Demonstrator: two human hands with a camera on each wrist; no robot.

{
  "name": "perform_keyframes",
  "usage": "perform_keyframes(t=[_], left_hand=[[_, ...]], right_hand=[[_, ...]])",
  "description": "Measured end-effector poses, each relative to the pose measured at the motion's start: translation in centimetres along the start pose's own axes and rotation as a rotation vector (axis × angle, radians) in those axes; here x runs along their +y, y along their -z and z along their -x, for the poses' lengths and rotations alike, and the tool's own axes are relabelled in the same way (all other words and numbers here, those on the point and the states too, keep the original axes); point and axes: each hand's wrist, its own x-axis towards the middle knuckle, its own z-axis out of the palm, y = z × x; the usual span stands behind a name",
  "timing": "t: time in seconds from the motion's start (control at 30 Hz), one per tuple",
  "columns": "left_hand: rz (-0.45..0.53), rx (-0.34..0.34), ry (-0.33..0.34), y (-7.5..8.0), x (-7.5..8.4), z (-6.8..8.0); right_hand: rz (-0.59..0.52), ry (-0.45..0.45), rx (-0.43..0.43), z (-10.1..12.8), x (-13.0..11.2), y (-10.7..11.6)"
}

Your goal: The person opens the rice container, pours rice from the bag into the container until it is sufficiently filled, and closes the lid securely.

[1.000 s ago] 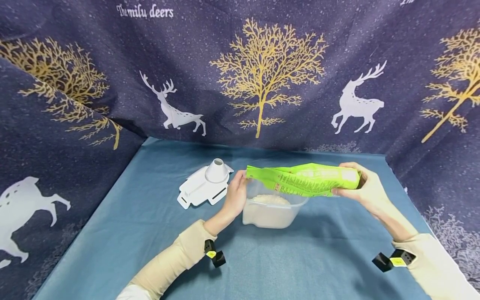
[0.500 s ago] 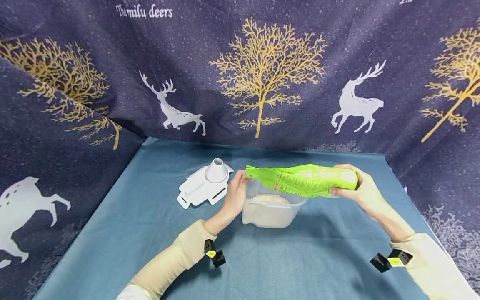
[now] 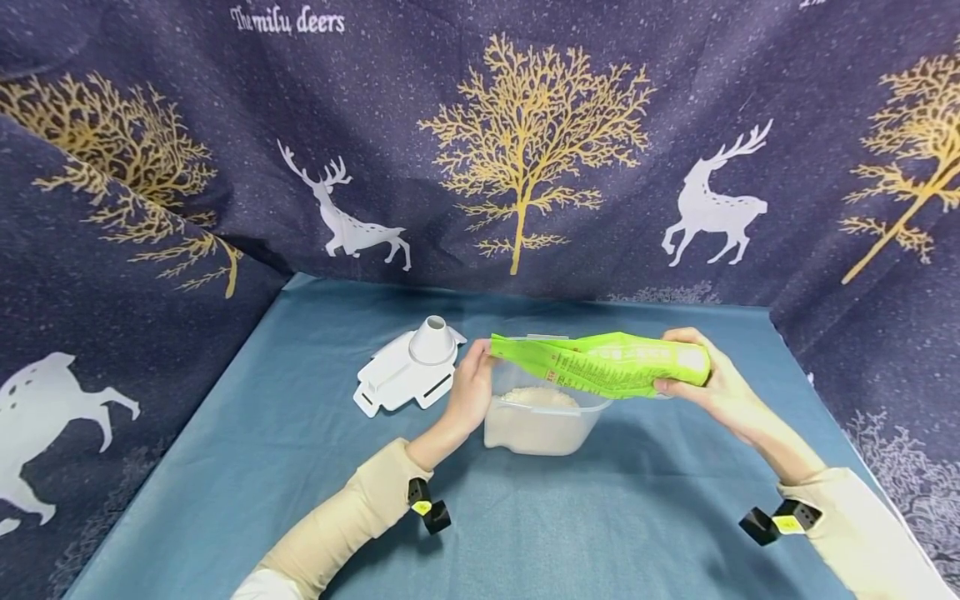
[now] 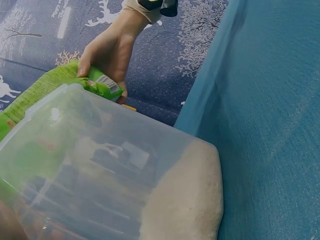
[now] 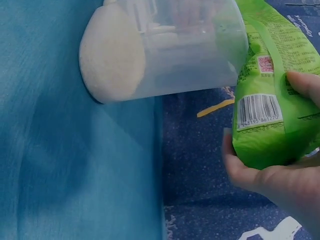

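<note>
A clear plastic container (image 3: 542, 414) stands on the blue-covered surface (image 3: 300, 467), near its middle. White rice (image 3: 540, 398) lies in the bottom of it, well below the rim; the left wrist view shows the grains heaped against one wall (image 4: 187, 200).

Above the container a green rice bag (image 3: 600, 362) is held almost level, its left end over the container's rim. The right hand (image 3: 708, 379) has its grip clenched round the bag's bottom end, thumb and fingers wrapped on the part that bears the barcode (image 5: 257, 112). The left hand (image 3: 471, 390) is at the container's left wall, fingertips up by the bag's left end. Whether its grip is closed on the bag's corner or on the container's rim cannot be told from these views.

Just left of the left hand, a white plastic lid with a raised round spout (image 3: 408, 371) lies flat on the surface, apart from the container. A dark blue curtain (image 3: 225, 125) printed with gold trees and white deer hangs behind the surface and along both of its sides. Both arms wear cream sleeves (image 3: 337, 525).
</note>
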Motion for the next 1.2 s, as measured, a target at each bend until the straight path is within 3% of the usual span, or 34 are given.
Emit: perform_keyframes(t=[0.27, 0.6, 0.77, 1.2], left_hand=[[-0.004, -0.003, 0.004, 0.0, -0.1, -0.1], [0.003, -0.017, -0.004, 0.1, -0.1, 0.0], [0.019, -0.030, 0.011, 0.2, -0.1, 0.0], [-0.009, -0.024, 0.001, 0.2, -0.3, -0.3]], right_hand=[[0.051, 0.012, 0.029, -0.5, 0.6, -0.5], [0.346, 0.022, 0.119, -0.5, 0.1, -0.8], [0.319, 0.031, 0.103, -0.5, -0.2, -1.0], [0.277, -0.047, 0.141, -0.5, -0.5, -1.4]])
